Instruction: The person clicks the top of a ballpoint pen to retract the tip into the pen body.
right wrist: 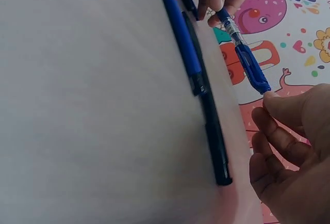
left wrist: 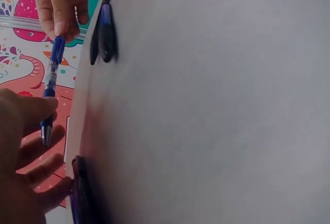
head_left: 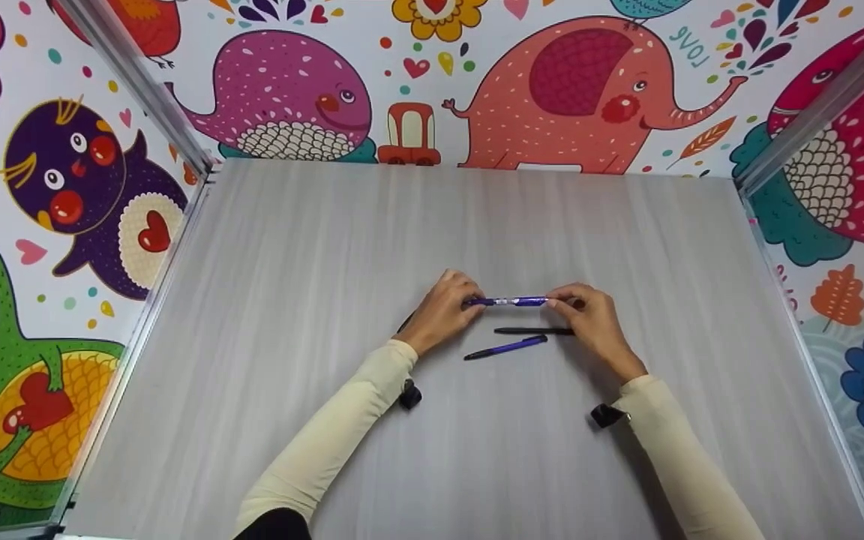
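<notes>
Between the two hands a blue pen with a clear middle [head_left: 528, 301] is held level above the table. The left hand [head_left: 447, 306] pinches its metal-tipped end, which shows in the left wrist view [left wrist: 46, 131]. The right hand [head_left: 591, 315] pinches the opposite end with thumb and forefinger, seen in the right wrist view [right wrist: 296, 146]. Nearer the person, a black pen [head_left: 526, 331] and a blue pen with black ends [head_left: 505, 348] lie on the table. Another dark pen [left wrist: 85, 198] lies beside the left hand, mostly covered by it in the head view.
The grey wood-grain table [head_left: 312, 247] has metal rails along its sides. Printed cartoon panels [head_left: 552, 97] stand behind it and at both sides. A small black device [head_left: 409, 394] hangs at the left wrist, another [head_left: 607, 415] at the right.
</notes>
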A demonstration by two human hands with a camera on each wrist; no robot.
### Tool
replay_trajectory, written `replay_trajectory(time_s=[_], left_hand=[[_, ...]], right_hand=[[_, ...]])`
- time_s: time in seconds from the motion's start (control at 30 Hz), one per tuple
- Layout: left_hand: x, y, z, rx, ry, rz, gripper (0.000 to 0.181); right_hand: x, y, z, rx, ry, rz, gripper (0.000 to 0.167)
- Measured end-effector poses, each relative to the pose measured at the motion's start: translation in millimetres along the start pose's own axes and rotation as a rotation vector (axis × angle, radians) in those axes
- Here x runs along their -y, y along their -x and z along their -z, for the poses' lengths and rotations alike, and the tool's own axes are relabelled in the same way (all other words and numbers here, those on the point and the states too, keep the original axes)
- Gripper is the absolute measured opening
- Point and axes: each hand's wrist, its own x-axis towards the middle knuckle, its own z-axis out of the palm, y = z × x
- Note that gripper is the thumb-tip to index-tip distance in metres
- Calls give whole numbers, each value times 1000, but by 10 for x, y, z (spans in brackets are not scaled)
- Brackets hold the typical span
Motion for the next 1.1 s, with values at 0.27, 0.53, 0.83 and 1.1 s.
replay_trajectory(time_s=[0.27, 0.53, 0.83, 1.1], left_hand=[[276, -69, -275, -14, -48, -128, 13], [388, -139, -420, -36, -121, -169, 14], [55, -105, -201, 6, -197, -89, 15], [33, -89, -201, 17, -188, -59, 17]], right_hand=[[-82, 33, 19, 15, 50, -29, 7], [-160, 36, 31, 6, 97, -14, 7], [-234, 40, 33, -7, 121, -2, 6], [-257, 35, 18, -25, 118, 5, 6]])
